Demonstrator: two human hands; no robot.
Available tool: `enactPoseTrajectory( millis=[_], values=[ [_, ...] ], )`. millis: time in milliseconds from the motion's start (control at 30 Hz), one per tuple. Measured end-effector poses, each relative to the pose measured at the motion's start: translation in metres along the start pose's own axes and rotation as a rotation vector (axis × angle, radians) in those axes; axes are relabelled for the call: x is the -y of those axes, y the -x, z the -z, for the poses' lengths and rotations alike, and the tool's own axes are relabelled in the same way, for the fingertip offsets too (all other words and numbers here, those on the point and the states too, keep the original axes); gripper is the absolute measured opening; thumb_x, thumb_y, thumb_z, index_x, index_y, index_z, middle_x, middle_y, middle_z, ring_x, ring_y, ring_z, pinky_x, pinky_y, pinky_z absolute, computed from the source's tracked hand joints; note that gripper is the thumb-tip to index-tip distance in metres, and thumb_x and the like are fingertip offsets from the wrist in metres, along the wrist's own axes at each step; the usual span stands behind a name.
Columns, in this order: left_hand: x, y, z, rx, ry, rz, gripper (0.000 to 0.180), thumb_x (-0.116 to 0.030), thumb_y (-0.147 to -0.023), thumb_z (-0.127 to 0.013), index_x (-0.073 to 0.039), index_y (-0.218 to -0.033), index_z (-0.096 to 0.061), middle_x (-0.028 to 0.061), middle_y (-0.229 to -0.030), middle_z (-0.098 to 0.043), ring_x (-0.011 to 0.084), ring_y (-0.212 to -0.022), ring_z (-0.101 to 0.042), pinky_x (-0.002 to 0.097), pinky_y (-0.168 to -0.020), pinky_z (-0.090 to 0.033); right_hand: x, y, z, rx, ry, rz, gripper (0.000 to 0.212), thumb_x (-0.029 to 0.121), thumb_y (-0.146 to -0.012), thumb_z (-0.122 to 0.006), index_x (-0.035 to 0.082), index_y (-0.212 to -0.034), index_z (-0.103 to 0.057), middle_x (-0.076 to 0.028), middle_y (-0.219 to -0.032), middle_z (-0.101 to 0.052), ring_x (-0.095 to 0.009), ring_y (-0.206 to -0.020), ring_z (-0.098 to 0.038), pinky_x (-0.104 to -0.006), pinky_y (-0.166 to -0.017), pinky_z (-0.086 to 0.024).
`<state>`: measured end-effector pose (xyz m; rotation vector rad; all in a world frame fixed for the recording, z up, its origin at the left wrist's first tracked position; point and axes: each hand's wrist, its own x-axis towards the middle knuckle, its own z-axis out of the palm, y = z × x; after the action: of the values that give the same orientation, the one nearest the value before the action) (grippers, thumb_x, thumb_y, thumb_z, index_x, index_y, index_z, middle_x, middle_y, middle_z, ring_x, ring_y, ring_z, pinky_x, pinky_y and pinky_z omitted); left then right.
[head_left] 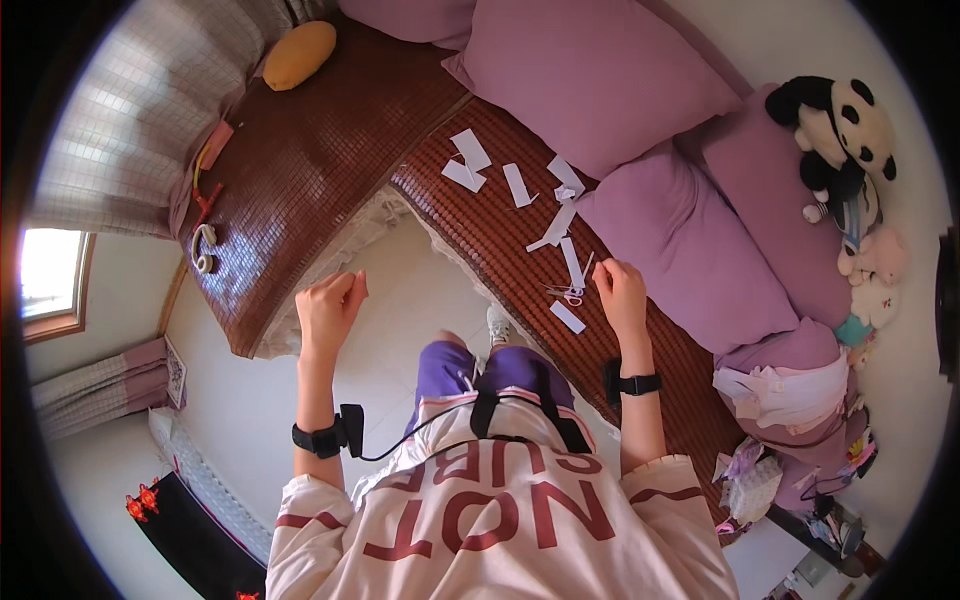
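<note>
My left hand (332,308) is raised over the pale floor, its fingers curled into a loose fist with nothing showing in it. My right hand (622,290) is likewise closed, held above the brown mat-covered sofa seat (640,345), and no object can be seen in it. Close to its left are a pair of scissors (573,295) with light purple handles and a white paper strip (572,262). Another white paper piece (568,317) lies just nearer to me. Farther along the seat several cut paper pieces (516,185) are scattered, some overlapping.
Purple cushions (690,245) line the back of the corner sofa, with a panda plush (850,125) at the right. On the left section rest white headphones (203,248) and a yellow cushion (300,55). Folded pale clothing (780,385) lies at the right end.
</note>
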<state>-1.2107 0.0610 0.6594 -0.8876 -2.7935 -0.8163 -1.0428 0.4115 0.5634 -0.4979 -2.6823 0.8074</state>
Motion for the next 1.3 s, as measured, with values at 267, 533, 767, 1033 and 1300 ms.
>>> enactPoseTrajectory(
  millis=[267,533,767,1033,1300],
  values=[
    [0.080,-0.140,-0.044,0.085,0.100,-0.083,0.026,-0.013,-0.080,-0.060,-0.004,-0.057,-0.053,0.0062,-0.053,-0.052,0.0179,-0.041,-0.048,0.0276,-0.040,-0.036,0.024,-0.081,-0.049,-0.067,0.037,-0.197,0.020,0.015,-0.083,-0.053,0.001,-0.069,-0.050,-0.013,-0.062,-0.049,-0.031,-0.064,-0.049,-0.0401,-0.059,-0.038],
    [0.155,-0.283,-0.132,0.441,0.118,-0.309,0.025,-0.016,-0.079,-0.060,-0.003,-0.059,-0.054,0.0090,-0.053,-0.051,0.0235,-0.044,-0.050,0.0321,-0.042,-0.038,0.033,-0.107,-0.128,-0.175,0.046,-0.604,0.021,0.017,-0.084,-0.052,0.003,-0.069,-0.055,-0.011,-0.066,-0.057,-0.028,-0.065,-0.053,-0.0381,-0.060,-0.041],
    [0.191,-0.290,-0.258,0.676,0.215,-0.267,0.021,-0.016,-0.080,-0.059,-0.004,-0.062,-0.057,0.0077,-0.056,-0.053,0.0212,-0.046,-0.052,0.0305,-0.044,-0.040,-0.019,-0.091,-0.232,-0.200,-0.151,-0.881,0.021,0.017,-0.084,-0.051,0.002,-0.070,-0.055,-0.010,-0.068,-0.059,-0.028,-0.067,-0.055,-0.0372,-0.061,-0.043],
    [0.240,-0.252,-0.415,0.722,0.127,-0.276,0.025,-0.021,-0.082,-0.057,-0.006,-0.061,-0.055,0.0079,-0.053,-0.053,0.0232,-0.044,-0.052,0.0326,-0.043,-0.040,-0.131,-0.053,-0.333,-0.082,0.054,-0.980,0.017,0.019,-0.082,-0.055,0.004,-0.072,-0.057,-0.012,-0.066,-0.056,-0.031,-0.067,-0.054,-0.0400,-0.062,-0.042],
    [0.283,-0.263,-0.518,0.644,-0.064,-0.218,0.025,-0.028,-0.080,-0.060,-0.008,-0.065,-0.056,0.0057,-0.052,-0.050,0.0233,-0.044,-0.051,0.0328,-0.041,-0.040,-0.214,-0.115,-0.396,-0.041,0.078,-0.755,0.014,0.016,-0.080,-0.057,0.004,-0.075,-0.054,-0.010,-0.064,-0.052,-0.030,-0.066,-0.052,-0.0399,-0.063,-0.041]
  ],
)
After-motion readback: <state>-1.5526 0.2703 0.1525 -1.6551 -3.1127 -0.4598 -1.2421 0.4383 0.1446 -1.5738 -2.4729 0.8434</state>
